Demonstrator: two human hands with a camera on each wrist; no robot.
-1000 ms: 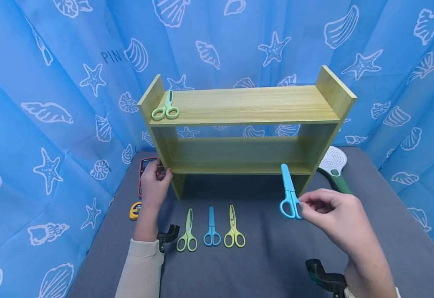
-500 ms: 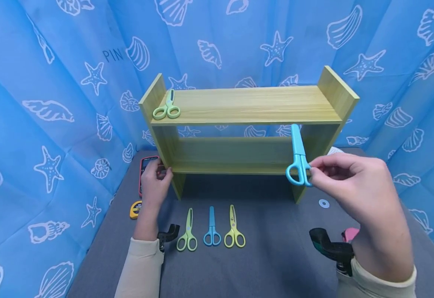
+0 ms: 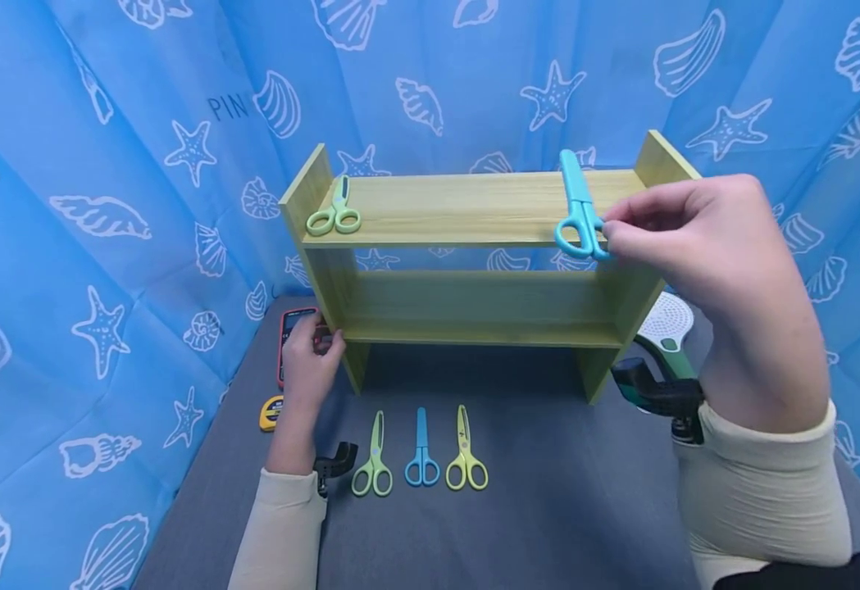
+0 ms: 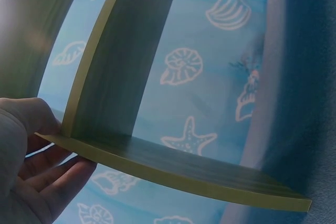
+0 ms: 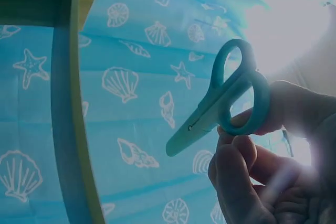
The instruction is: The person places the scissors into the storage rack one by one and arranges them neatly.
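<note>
My right hand (image 3: 703,225) pinches a pair of turquoise scissors (image 3: 580,213) by one finger loop, blade end up and covered by a sheath. They hang in front of the top board of a wooden shelf (image 3: 474,209), near its right end. In the right wrist view the thumb and fingertips hold the loop of the scissors (image 5: 210,106). My left hand (image 3: 310,352) grips the shelf's left side panel; in the left wrist view, thumb and fingers lie on either side of the panel (image 4: 173,174). Green scissors (image 3: 336,209) lie at the left end of the top board.
On the grey cloth before the shelf lie green scissors (image 3: 374,459), blue scissors (image 3: 421,451) and yellow scissors (image 3: 466,451). A red-edged meter (image 3: 287,328) and yellow tape measure (image 3: 270,414) are at left. A white-and-green perforated scoop (image 3: 669,324) is at right.
My right hand has raised the turquoise scissors from below the middle board to the height of the top board. My left hand has stayed on the side panel.
</note>
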